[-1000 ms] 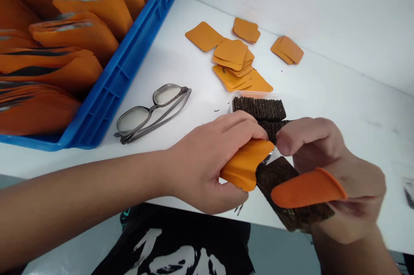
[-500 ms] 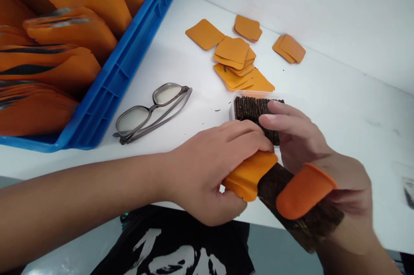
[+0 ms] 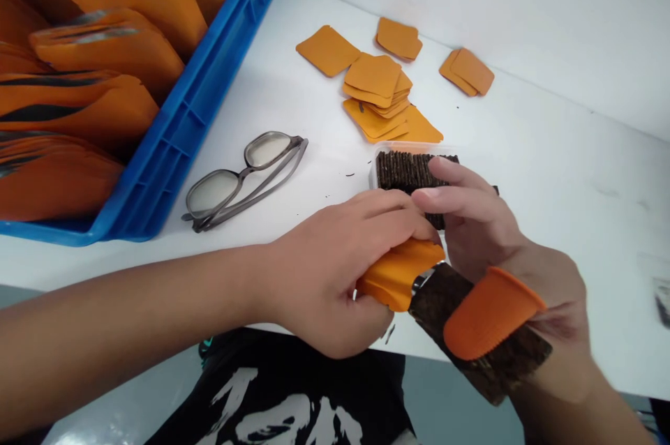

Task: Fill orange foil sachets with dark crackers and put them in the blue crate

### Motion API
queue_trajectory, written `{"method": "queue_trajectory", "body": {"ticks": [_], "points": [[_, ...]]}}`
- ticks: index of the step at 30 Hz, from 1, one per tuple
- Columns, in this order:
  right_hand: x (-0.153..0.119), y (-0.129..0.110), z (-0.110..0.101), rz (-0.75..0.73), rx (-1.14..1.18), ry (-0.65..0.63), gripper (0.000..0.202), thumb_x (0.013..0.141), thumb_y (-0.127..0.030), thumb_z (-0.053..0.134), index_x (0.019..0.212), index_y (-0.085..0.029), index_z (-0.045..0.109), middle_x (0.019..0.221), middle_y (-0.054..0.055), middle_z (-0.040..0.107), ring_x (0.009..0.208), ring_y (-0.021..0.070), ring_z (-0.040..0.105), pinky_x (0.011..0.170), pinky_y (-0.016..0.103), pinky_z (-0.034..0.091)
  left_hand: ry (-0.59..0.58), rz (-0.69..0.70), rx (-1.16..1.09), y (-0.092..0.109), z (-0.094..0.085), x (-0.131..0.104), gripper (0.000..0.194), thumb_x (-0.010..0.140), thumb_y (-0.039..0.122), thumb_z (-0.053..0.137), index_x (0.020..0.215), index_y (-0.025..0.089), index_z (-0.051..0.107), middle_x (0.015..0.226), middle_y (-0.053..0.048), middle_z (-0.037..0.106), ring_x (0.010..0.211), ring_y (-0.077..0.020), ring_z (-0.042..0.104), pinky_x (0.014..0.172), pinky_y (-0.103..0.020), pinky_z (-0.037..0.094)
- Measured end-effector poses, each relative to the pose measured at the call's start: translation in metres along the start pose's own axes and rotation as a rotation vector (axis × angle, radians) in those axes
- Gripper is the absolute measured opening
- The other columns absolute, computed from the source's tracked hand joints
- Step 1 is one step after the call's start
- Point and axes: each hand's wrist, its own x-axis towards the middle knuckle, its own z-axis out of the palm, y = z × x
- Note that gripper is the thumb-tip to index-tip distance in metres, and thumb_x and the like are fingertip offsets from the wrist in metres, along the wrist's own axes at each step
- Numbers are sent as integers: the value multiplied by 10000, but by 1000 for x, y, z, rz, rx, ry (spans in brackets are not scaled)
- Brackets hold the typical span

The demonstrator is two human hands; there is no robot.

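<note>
Head view: at lower centre, my left grip (image 3: 343, 274) is closed around an orange pouch (image 3: 400, 270). At lower right, my half-open right grip (image 3: 539, 277) pins a dark slab (image 3: 440, 298) beneath an orange thumb cover (image 3: 489, 316), against the pouch's mouth.

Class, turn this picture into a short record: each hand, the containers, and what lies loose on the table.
Left hand: grips an orange pouch
Right hand: holds a dark stack at the pouch's mouth
Right thumb: in an orange cover
Clear container: dark pieces in rows
Blue crate: upright orange pouches
Loose: glasses, flat orange pieces
</note>
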Motion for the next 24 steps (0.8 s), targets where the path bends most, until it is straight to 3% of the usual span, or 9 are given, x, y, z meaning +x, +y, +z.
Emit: {"method": "queue_trajectory", "body": {"ticks": [2,5,10,15,19,24], "points": [[3,1,0,-53,86,-43,280,935,-158,665,679,-268,644,1468,-64,606,1532,271,389,1302,647,274,13,-4,-15,-1,1,0,493,624,146,572,1115,192,578,1205,-113,664,1089,-280,654,987,-458,597],[4,5,-2,-5,91,-24,337,987,-169,619,659,-246,615,1447,-43,626,1526,272,405,1298,654,264,46,38,-5,-4,3,-1,507,628,140,565,1133,186,581,1168,-107,673,1063,-256,651,974,-422,598],[1,19,-8,-61,73,-88,245,1028,-425,661,824,-321,749,1500,-46,597,1527,252,411,1289,540,348,8,67,-19,-4,0,2,547,625,145,576,1172,157,589,1183,-124,691,1098,-261,647,989,-432,596],[-1,12,-6,22,63,-26,282,1010,-265,686,732,-248,641,1433,-53,646,1486,226,467,1284,451,372,-37,87,-56,0,-2,5,507,670,143,580,1176,127,610,1165,-138,704,1087,-245,657,1014,-414,601],[-2,5,-3,53,71,-5,246,1007,-202,660,767,-254,651,1425,-32,646,1487,243,462,1261,512,403,11,85,-57,2,0,3,509,691,148,590,1199,161,586,1182,-118,703,1106,-245,670,1023,-410,611],[-3,5,-3,-33,20,58,205,995,-157,654,808,-237,628,1357,-13,676,1435,273,505,1243,561,417,0,132,-63,-5,2,1,565,689,166,571,1253,125,569,1250,-153,683,1178,-261,658,1078,-421,580]]}}
